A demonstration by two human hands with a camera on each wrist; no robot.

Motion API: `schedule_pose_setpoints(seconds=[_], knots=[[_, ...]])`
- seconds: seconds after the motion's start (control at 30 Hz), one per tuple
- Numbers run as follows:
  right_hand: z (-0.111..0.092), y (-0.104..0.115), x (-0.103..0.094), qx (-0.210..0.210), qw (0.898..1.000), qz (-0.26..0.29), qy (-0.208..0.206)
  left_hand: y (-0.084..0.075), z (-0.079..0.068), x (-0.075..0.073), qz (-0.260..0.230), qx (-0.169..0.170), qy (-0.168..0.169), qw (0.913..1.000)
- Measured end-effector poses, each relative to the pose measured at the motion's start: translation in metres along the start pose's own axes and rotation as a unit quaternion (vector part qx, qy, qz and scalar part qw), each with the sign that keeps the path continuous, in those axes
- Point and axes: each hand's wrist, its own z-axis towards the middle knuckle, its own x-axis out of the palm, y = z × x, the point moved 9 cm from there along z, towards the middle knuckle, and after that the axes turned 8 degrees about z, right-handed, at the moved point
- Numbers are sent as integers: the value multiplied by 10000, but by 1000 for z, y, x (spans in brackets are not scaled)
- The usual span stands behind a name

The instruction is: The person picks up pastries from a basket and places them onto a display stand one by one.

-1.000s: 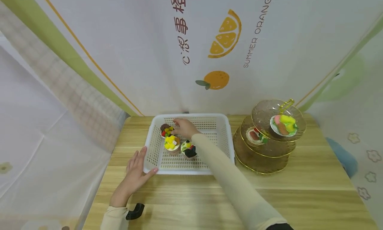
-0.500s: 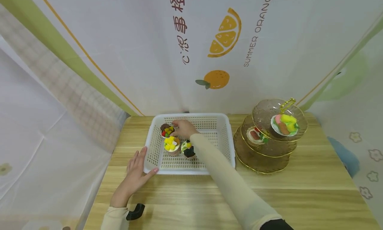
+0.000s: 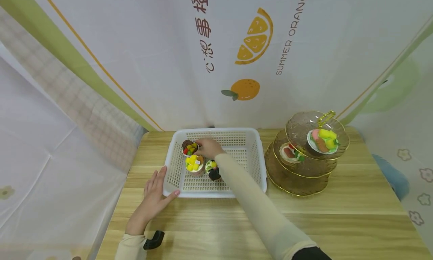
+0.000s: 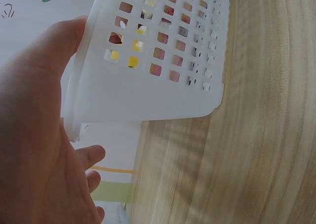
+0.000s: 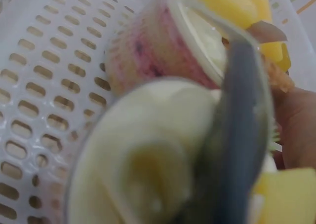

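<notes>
My left hand (image 3: 155, 195) lies at the front left corner of a white plastic basket (image 3: 216, 195). Its thumb touches the rim, and its straight fingers lie along the left side. Inside the basket, my right hand (image 3: 211, 148) pinches a small cupcake (image 3: 190, 149) with a chocolate piece and red, yellow and green fruit on top. Two more cupcakes stand close by: a yellow-fruit cupcake (image 3: 194, 166) in front, and a dark-topped cupcake (image 3: 214, 173), partly behind my right sleeve. The right wrist view is blurred by near cupcake toppings; right fingers (image 5: 298, 128) show at its right side.
Right of the basket stands a three-tier glass stand (image 3: 301, 190) with gold rims and a gold handle. One cupcake (image 3: 323, 141) sits on its top tier, another cupcake (image 3: 290, 154) on the middle one. A printed curtain (image 3: 152, 64) hangs behind the wooden table (image 3: 209, 230).
My right thumb and fingers have closed in on the fruit cupcake at the back left of the basket. My left hand has stayed at the corner. The view has shifted slightly.
</notes>
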Motion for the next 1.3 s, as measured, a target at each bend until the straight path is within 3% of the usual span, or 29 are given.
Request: schedule_pose_setpoints(seconds=[0.67, 1.07, 1.3], knots=[[-7, 10, 0, 12, 9969, -707, -338, -1, -1, 0, -13, -2, -23, 10000], [-11, 7, -6, 11, 9992, -141, -366, -2, -2, 2, -57, -31, -1, 10000], [0, 2, -18, -2, 9978, 4, -661, 1, -1, 2, -29, -36, 13, 10000]])
